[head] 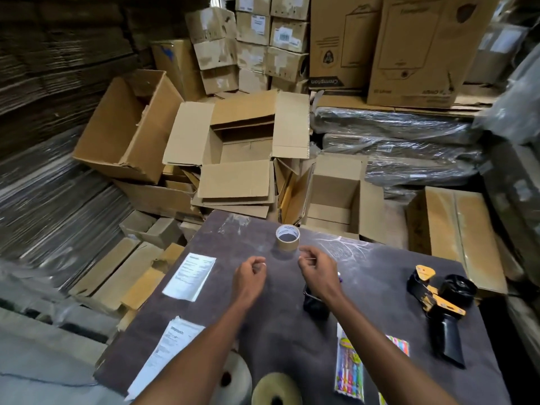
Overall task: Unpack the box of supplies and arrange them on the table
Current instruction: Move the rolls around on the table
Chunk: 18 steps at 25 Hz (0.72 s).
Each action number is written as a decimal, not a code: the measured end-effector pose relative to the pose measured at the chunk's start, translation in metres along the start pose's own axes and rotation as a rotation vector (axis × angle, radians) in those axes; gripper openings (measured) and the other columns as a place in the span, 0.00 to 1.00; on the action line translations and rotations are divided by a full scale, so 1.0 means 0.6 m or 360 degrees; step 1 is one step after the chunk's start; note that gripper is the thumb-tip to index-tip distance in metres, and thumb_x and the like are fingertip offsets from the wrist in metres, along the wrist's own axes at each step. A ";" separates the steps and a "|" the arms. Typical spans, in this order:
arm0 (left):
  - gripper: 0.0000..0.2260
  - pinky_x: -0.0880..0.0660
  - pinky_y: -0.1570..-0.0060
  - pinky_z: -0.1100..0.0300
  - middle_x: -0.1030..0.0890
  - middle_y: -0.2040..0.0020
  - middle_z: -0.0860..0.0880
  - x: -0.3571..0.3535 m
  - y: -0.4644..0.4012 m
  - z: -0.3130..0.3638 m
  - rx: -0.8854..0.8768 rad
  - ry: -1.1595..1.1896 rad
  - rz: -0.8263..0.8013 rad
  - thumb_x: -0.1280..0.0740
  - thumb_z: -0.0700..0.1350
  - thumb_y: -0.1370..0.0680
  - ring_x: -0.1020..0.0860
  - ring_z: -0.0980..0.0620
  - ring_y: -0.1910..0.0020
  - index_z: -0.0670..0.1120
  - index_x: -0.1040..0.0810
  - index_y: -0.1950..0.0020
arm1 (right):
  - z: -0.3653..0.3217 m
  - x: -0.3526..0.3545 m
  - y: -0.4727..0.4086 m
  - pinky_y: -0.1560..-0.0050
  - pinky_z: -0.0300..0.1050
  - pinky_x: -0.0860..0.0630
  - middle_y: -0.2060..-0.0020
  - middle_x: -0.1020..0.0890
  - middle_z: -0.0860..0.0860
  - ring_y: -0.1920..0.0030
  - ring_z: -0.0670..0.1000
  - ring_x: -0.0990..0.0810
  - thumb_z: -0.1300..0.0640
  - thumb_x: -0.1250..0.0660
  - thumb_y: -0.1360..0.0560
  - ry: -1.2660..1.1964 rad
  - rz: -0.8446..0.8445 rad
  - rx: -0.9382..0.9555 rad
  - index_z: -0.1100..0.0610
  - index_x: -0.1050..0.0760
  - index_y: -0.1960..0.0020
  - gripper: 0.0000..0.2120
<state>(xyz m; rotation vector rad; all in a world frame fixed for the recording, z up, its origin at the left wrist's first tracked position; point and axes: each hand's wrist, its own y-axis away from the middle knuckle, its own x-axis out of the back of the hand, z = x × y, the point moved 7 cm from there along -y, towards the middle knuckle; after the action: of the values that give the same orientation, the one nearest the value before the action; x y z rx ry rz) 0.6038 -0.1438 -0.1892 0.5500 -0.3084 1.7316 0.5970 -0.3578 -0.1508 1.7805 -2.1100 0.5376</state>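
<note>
A dim storeroom is shown, crowded with stacked cardboard cartons (271, 33), open empty boxes (242, 141), flattened cardboard piles (43, 92) and plastic-wrapped bundles (394, 135) behind a dark scuffed table (263, 317).

"crompton", upside down, on a tall stacked carton (344, 42); other labels unreadable

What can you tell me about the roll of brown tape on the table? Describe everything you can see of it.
The roll of brown tape lies flat on one open end at the far edge of the dark table, its hole facing up. The outer band looks tan and the core is whitish with small print. Through the hole the dark tabletop shows. It is a broad, fairly thin-walled ring. Neither hand touches it; the right hand hovers just in front.
</note>
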 end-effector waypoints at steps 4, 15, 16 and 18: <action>0.08 0.20 0.46 0.52 0.16 0.54 0.49 -0.020 -0.075 -0.022 0.0060 0.0015 -0.0104 0.32 0.43 0.23 0.18 0.48 0.51 0.49 0.17 0.46 | 0.015 -0.056 -0.064 0.56 0.45 0.20 0.59 0.16 0.49 0.59 0.46 0.19 0.60 0.35 0.25 0.0116 -0.0024 -0.0082 0.54 0.20 0.48 0.07; 0.11 0.24 0.41 0.55 0.15 0.44 0.48 -0.090 -0.263 -0.051 0.0122 -0.0056 -0.0327 0.34 0.45 0.21 0.19 0.48 0.45 0.48 0.18 0.40 | 0.106 -0.150 -0.201 0.39 0.47 0.23 0.39 0.19 0.51 0.39 0.52 0.20 0.56 0.33 0.24 0.0335 0.0045 -0.0488 0.52 0.25 0.34 0.19; 0.12 0.25 0.40 0.56 0.16 0.43 0.48 -0.099 -0.275 -0.047 0.0114 -0.0042 -0.0360 0.34 0.45 0.21 0.20 0.48 0.44 0.48 0.19 0.39 | 0.112 -0.153 -0.208 0.37 0.48 0.24 0.38 0.20 0.51 0.37 0.53 0.22 0.54 0.33 0.24 0.0350 0.0042 -0.0515 0.51 0.26 0.32 0.21; 0.13 0.27 0.39 0.58 0.17 0.42 0.49 -0.123 -0.292 -0.044 0.0101 -0.0010 -0.0460 0.34 0.45 0.20 0.21 0.49 0.42 0.48 0.20 0.36 | 0.115 -0.159 -0.219 0.32 0.50 0.28 0.33 0.25 0.52 0.32 0.55 0.27 0.53 0.31 0.24 0.0423 -0.0008 -0.0554 0.52 0.32 0.26 0.28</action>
<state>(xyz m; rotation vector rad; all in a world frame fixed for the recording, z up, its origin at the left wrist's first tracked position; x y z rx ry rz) 0.7795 -0.1522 -0.2654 0.6146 -0.1688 1.4641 0.7417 -0.3284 -0.2470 1.4358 -1.8815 0.3554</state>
